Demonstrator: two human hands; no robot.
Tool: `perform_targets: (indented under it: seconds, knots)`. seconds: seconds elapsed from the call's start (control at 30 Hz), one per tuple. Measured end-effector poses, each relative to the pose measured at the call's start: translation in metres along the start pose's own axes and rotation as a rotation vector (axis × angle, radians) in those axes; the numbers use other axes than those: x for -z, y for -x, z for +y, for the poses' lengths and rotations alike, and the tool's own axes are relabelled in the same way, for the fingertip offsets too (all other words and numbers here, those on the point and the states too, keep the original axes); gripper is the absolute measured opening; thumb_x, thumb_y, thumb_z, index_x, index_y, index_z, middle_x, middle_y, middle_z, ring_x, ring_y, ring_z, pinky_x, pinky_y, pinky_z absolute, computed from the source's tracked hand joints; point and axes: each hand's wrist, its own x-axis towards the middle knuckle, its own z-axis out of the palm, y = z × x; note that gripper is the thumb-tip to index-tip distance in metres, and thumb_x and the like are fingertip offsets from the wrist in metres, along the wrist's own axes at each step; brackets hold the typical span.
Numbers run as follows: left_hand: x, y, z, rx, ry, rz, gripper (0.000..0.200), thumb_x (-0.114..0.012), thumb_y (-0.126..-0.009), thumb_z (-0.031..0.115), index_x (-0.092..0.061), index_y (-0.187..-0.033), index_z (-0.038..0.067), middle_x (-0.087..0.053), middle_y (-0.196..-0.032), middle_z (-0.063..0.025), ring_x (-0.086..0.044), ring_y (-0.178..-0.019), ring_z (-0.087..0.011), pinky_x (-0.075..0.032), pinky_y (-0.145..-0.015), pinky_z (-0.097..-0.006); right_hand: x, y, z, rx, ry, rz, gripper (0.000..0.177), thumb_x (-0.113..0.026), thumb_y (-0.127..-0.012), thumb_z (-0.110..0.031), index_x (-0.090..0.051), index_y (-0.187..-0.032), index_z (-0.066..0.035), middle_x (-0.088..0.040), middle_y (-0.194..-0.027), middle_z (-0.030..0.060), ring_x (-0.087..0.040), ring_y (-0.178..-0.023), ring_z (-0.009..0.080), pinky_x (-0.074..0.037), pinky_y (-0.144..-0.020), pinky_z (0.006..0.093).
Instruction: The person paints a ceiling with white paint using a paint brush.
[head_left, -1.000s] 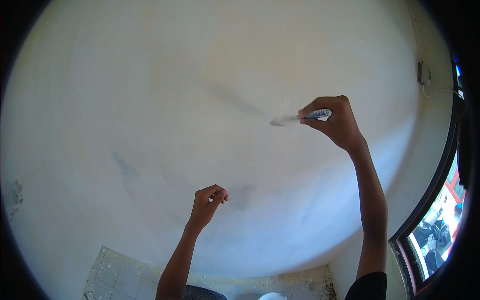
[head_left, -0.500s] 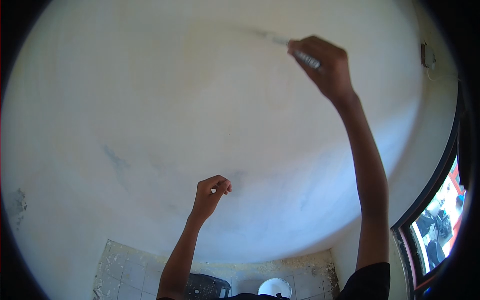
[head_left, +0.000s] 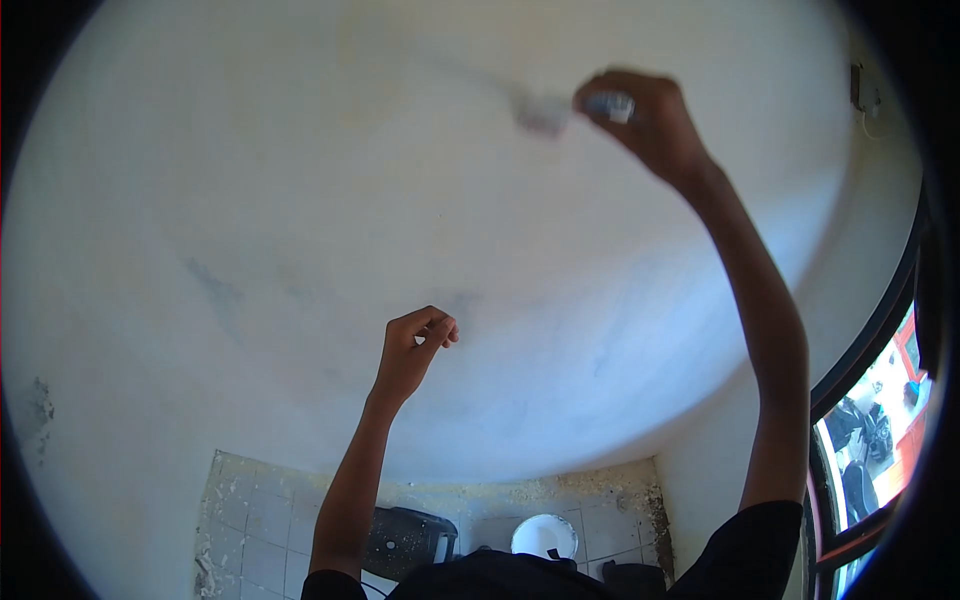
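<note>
Scraper (head_left: 542,112) is clamped in the right hand (head_left: 650,125), blade pointed left along the wall (head_left: 300,200). The left hand (head_left: 412,350) is curled shut, empty, well below.

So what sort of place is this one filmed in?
Probably an indoor room under renovation: the right hand holds a blurred tool at a bare, patchy white wall, the tiled floor below is strewn with debris along the wall's foot, and a white bucket stands there.
</note>
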Motion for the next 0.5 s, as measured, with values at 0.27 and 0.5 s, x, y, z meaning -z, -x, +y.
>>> perform_targets:
  seconds: [0.27, 0.5]
  knots:
    - [-0.004, -0.004, -0.007, 0.048, -0.007, -0.028, 0.021, -0.057, -0.098, 0.013, -0.064, -0.083, 0.0, -0.066, -0.077, -0.0051, -0.061, -0.072, -0.0125, -0.049, -0.071, -0.0286, -0.018, 0.017, 0.006, 0.21, 0.27, 0.083, 0.018, -0.077, -0.08, -0.002, -0.07, -0.097, -0.002, -0.069, -0.086, 0.0108, -0.068, -0.079, 0.027, -0.058, -0.069, 0.0359]
    - [-0.001, -0.008, -0.01, 0.037, -0.02, -0.035, 0.022, -0.057, -0.099, 0.013, -0.064, -0.083, 0.0, -0.066, -0.077, -0.0054, -0.061, -0.072, -0.0126, -0.049, -0.071, -0.0284, -0.031, 0.072, -0.039, 0.017, -0.102, -0.383, 0.014, -0.078, -0.077, 0.0, -0.069, -0.088, -0.002, -0.068, -0.083, 0.0126, -0.068, -0.078, 0.0296, -0.057, -0.069, 0.0383]
